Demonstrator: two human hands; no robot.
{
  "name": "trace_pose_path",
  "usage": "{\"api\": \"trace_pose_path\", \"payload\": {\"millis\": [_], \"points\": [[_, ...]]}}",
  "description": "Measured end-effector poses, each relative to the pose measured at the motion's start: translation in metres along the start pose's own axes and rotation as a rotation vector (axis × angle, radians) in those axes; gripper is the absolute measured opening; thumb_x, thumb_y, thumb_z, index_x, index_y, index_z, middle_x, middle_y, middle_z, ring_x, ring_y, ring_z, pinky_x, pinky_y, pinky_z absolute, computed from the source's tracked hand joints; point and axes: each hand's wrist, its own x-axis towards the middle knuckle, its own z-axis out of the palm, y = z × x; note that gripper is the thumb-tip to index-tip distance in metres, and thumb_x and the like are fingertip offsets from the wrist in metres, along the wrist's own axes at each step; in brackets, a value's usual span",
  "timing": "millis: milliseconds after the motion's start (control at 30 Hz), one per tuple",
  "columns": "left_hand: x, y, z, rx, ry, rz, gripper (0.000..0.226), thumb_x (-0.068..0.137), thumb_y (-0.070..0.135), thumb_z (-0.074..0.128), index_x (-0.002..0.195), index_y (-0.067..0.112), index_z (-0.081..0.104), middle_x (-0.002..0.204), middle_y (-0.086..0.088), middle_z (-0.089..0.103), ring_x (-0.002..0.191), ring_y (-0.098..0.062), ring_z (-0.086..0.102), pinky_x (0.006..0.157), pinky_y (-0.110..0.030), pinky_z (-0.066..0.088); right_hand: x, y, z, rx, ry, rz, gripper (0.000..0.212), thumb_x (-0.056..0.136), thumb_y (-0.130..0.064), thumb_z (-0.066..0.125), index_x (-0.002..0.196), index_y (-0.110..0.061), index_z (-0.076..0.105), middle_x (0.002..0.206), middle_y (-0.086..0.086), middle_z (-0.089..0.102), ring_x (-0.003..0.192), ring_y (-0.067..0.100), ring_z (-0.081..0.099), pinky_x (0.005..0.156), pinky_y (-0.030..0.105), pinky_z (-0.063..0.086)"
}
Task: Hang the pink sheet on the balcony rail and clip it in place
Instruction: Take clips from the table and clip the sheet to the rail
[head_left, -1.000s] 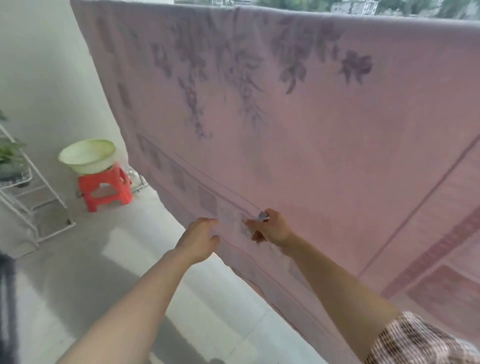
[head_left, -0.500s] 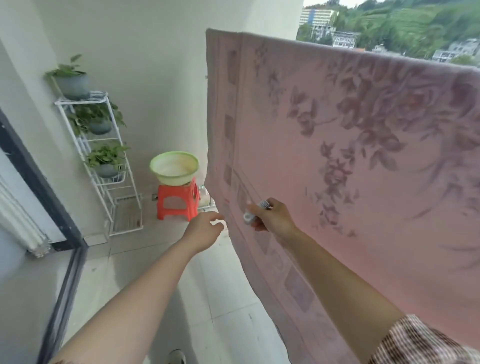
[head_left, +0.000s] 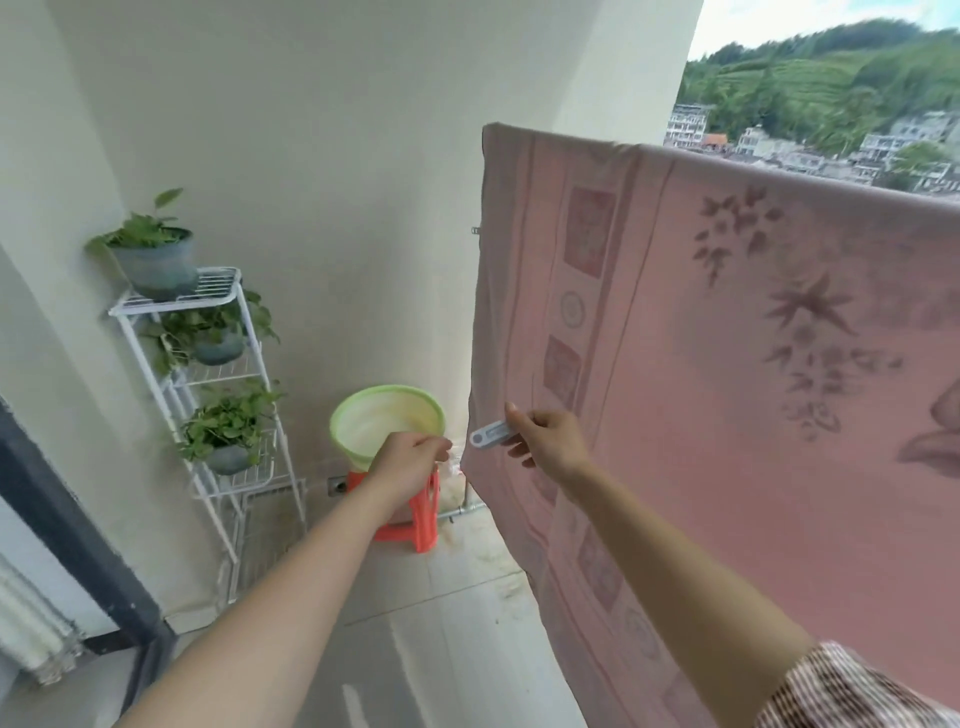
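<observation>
Balcony rail carries the pink sheet, draped. Right hand grips a white clip lying crosswise at the sheet's left edge; left hand, loosely closed, hovers just beside.

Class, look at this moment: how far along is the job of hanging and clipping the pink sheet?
Done: the pink sheet already hangs draped over the rail. In hand: the right hand holds a pale clip at the sheet's left edge; the left hand hovers beside that edge, fingers pinched. Left: no clip shows along the top, so clipping remains.
</observation>
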Motion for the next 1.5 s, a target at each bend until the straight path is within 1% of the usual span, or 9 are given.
{"api": "trace_pose_path", "payload": {"millis": [333,533,833,933,1000,1167,1267,1433,1500], "points": [[0.210,0.030,-0.032,-0.184,-0.173,0.011,0.031,0.090,0.047,0.054,0.096,0.020,0.070,0.102,0.004,0.070,0.095,-0.015,0.065,0.085,-0.034,0.051,0.216,-0.013,0.050,-0.091,0.067,-0.058,0.042,0.084,-0.046,0.064,0.080,-0.005,0.074,0.071,0.005,0.054,0.066,0.015,0.046,0.062,0.029,0.038],[0.336,0.041,-0.045,-0.215,-0.226,0.038,0.020,0.084,0.037,0.067,0.096,0.022,0.072,0.098,0.002,0.071,0.082,-0.010,0.067,0.072,-0.023,0.052,0.338,-0.030,0.072,-0.161,0.011,-0.009,0.034,0.083,-0.049,0.063,0.082,-0.017,0.076,0.080,0.002,0.069,0.073,0.013,0.058,0.073,0.030,0.047],[0.500,0.038,-0.064,0.017,-0.483,-0.020,0.020,0.083,0.038,0.067,0.095,0.022,0.070,0.091,0.005,0.070,0.081,-0.008,0.066,0.073,-0.024,0.050,0.482,-0.025,0.103,-0.391,-0.020,0.061,0.035,0.087,-0.050,0.059,0.081,-0.022,0.077,0.034,-0.010,0.038,0.035,0.001,0.039,0.043,0.012,0.029],[0.557,0.029,-0.062,0.033,-0.486,-0.034,0.016,0.084,0.031,0.067,0.092,0.017,0.070,0.085,0.003,0.065,0.076,-0.009,0.064,0.066,-0.021,0.045,0.522,-0.018,0.112,-0.466,0.038,0.078,0.046,0.092,-0.044,0.054,0.073,-0.007,0.073,0.050,0.010,0.055,0.045,0.012,0.046,0.053,0.024,0.032],[0.600,0.021,-0.060,0.000,-0.486,-0.090,0.017,0.086,0.027,0.066,0.095,0.013,0.068,0.088,-0.001,0.064,0.074,-0.011,0.062,0.062,-0.020,0.044,0.551,-0.011,0.117,-0.518,0.073,0.078,0.047,0.094,-0.038,0.052,0.057,-0.009,0.056,0.051,0.010,0.045,0.049,0.018,0.041,0.055,0.029,0.029],[0.680,0.009,-0.047,-0.122,-0.511,-0.211,0.028,0.088,0.036,0.062,0.101,0.011,0.061,0.097,-0.004,0.065,0.065,-0.010,0.059,0.051,-0.018,0.043,0.606,0.003,0.126,-0.713,0.094,0.164,0.023,0.092,-0.021,0.054,0.106,-0.010,0.070,0.090,0.001,0.064,0.082,0.013,0.057,0.070,0.020,0.040],[0.709,0.008,-0.029,-0.213,-0.531,-0.282,0.043,0.087,0.049,0.058,0.112,0.013,0.055,0.095,-0.002,0.063,0.064,-0.012,0.059,0.052,-0.021,0.041,0.624,0.011,0.131,-0.898,0.088,0.156,0.026,0.091,-0.015,0.051,0.111,-0.011,0.068,0.107,0.005,0.065,0.100,0.019,0.059,0.085,0.026,0.045],[0.735,0.001,0.013,-0.423,-0.575,-0.517,0.033,0.097,0.039,0.045,0.121,0.017,0.042,0.090,-0.008,0.062,0.067,-0.020,0.063,0.054,-0.025,0.041,0.644,0.007,0.138,-1.315,-0.114,-0.041,0.025,0.085,-0.005,0.046,0.102,-0.010,0.064,0.107,0.003,0.060,0.105,0.023,0.053,0.082,0.032,0.044],[0.741,-0.002,0.030,-0.517,-0.569,-0.586,0.028,0.098,0.037,0.044,0.119,0.018,0.042,0.092,-0.011,0.064,0.062,-0.019,0.063,0.054,-0.025,0.042,0.661,0.001,0.141,-1.506,-0.240,-0.116,0.026,0.082,-0.002,0.047,0.104,-0.008,0.060,0.111,0.008,0.058,0.110,0.026,0.049,0.094,0.033,0.039]]}}
